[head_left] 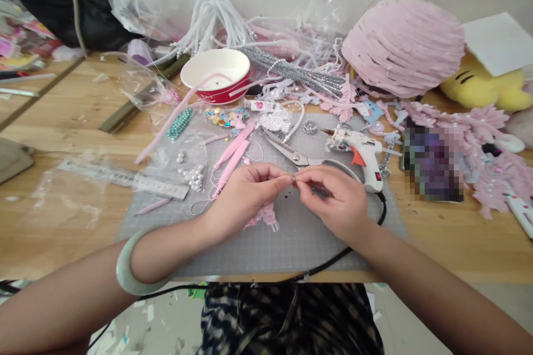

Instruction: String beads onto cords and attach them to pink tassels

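Note:
Over the grey cutting mat (316, 244), the fingertips of my left hand (245, 194) and my right hand (335, 194) meet in two pinches. Between them shows a tiny greenish piece (293, 179), perhaps a bead; most of it is hidden. Scissors (296, 157) lie just beyond my fingers, with one handle partly behind my right hand. A white hot glue gun (366, 158) with an orange trigger rests right of them. Beside my left hand are pink tassels (233, 158), and pink ribbon-like material (266, 215) lies beneath my hands.
A red-and-white bowl (222, 94), green beads (180, 124), white beads (194, 177) and a steel ruler (129, 177) lie to the left. At right are a phone (433, 163) and pink leafy garlands (491, 177). A black cord (333, 260) crosses the mat's near side.

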Motion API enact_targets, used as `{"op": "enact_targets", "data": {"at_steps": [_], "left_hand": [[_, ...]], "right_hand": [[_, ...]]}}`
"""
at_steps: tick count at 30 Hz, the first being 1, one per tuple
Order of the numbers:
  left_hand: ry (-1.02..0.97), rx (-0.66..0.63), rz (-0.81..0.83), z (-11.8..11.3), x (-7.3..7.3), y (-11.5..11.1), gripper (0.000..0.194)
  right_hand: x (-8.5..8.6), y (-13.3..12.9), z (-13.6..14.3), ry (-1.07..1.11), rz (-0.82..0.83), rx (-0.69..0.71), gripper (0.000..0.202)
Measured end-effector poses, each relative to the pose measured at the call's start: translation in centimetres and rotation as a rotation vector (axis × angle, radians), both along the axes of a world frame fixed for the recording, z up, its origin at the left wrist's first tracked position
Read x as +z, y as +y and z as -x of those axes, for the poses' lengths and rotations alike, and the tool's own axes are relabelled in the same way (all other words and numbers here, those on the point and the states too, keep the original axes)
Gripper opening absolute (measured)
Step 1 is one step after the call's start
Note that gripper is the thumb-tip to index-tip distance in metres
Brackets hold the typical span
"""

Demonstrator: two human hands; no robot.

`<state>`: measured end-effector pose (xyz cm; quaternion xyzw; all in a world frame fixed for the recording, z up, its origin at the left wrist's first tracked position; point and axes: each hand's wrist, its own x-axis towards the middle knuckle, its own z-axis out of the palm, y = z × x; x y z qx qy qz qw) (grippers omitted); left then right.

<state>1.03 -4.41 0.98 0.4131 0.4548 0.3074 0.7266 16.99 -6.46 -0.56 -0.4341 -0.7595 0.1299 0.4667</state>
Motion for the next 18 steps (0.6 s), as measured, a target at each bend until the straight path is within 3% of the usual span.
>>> {"op": "enact_targets", "data": {"at_steps": [8,18], "left_hand": [[-0.014,0.005,0.039,-0.10,-0.10,-0.07,0.017],[-0.009,-0.048,0.046,0.06,-0.39,-0.05,0.017]], "right_hand": [[-0.59,0.22,-0.02,-0.097,-0.083,-0.021,0.015],[-0.29,0.16,0.09,-0.054,0.008,-0.017,0.013]]}}
